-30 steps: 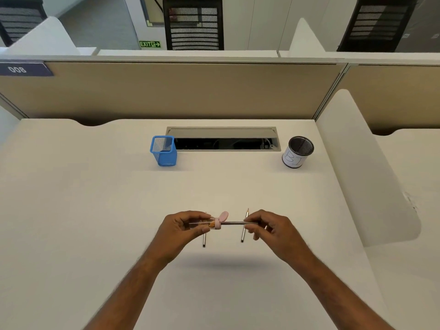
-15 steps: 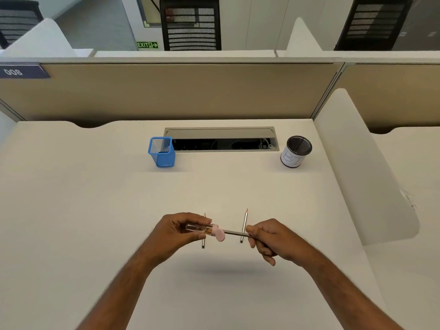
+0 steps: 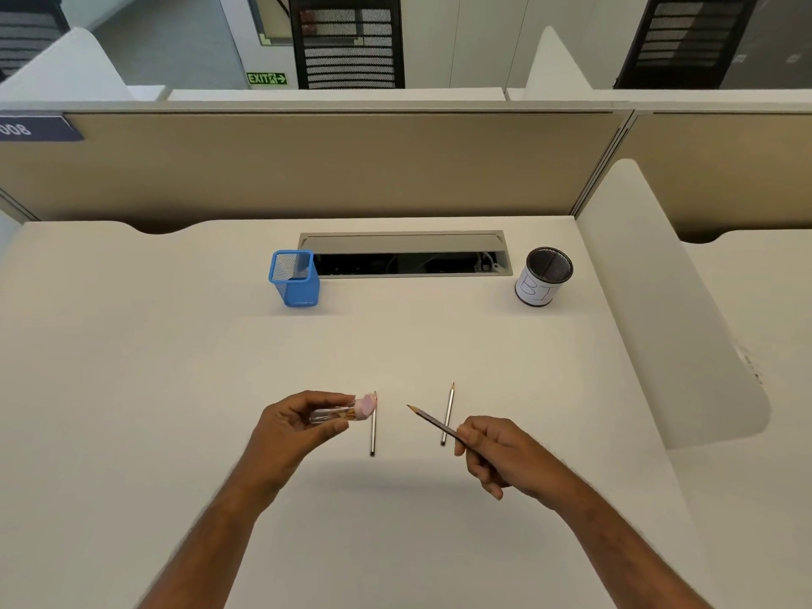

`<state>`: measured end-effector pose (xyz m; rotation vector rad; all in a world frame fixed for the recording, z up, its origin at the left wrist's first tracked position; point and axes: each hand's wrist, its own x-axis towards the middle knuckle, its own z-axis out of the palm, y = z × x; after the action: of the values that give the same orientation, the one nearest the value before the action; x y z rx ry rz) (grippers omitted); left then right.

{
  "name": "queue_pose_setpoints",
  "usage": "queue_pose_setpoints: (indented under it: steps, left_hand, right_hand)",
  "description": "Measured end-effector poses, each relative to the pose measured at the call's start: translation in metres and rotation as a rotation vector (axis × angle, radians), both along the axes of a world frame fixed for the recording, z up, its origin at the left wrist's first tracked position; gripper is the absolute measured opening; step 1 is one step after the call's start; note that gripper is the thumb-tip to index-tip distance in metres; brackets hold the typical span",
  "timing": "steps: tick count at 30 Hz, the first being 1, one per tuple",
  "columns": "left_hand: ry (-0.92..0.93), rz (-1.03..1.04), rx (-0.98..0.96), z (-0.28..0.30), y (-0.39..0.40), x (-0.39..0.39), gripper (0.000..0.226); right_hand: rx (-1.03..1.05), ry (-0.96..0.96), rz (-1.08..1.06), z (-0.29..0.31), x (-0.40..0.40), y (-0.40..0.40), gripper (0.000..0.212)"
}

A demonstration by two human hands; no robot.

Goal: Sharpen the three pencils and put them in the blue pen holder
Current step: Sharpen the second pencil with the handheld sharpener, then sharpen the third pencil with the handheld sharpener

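My left hand (image 3: 299, 421) grips a clear sharpener with a pink cap (image 3: 351, 410), held above the desk. My right hand (image 3: 498, 454) holds a dark pencil (image 3: 433, 421) by its rear half, its sharp tip pointing up-left, clear of the sharpener. Two more pencils lie on the desk: one (image 3: 373, 430) just right of the sharpener, another (image 3: 447, 415) partly crossed by the held pencil. The blue mesh pen holder (image 3: 295, 279) stands at the back, left of centre, and looks empty.
A black mesh cup with a white label (image 3: 544, 278) stands at the back right. A cable slot with a grey flap (image 3: 404, 254) runs between the two holders. A white divider (image 3: 659, 301) borders the desk on the right, a beige partition (image 3: 334, 164) behind.
The pencil has come out of the sharpener. My right hand moved right and down with it, and the hands are now apart.
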<state>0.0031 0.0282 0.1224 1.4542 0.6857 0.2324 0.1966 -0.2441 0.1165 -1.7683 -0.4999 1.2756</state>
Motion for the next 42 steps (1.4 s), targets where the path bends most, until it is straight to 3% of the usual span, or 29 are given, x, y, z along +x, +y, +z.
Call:
queue_pose_setpoints:
  steps: [4,11,26,36,42]
  left_hand:
    - [0.005,0.015,-0.028,-0.005,-0.002,-0.003,0.030]
    - [0.038,0.025,-0.065,-0.012,-0.007,-0.007,0.029]
    - [0.086,0.024,-0.055,-0.016,-0.009,-0.013,0.029]
    - [0.099,0.027,-0.065,-0.018,-0.004,-0.015,0.027]
    - [0.099,0.025,-0.058,-0.019,-0.002,-0.014,0.027]
  right_hand:
    - [-0.030,-0.034,-0.007,-0.015,-0.009,0.004,0.025]
    - [-0.153,-0.290,-0.023,-0.057,-0.028,0.018,0.014]
    - [-0.496,-0.731,0.110,-0.087,-0.028,0.086,0.034]
    - [-0.571,-0.824,0.287,-0.091,-0.024,0.089,0.037]
    - [-0.529,-0.855,0.278,-0.089,-0.023,0.083,0.037]
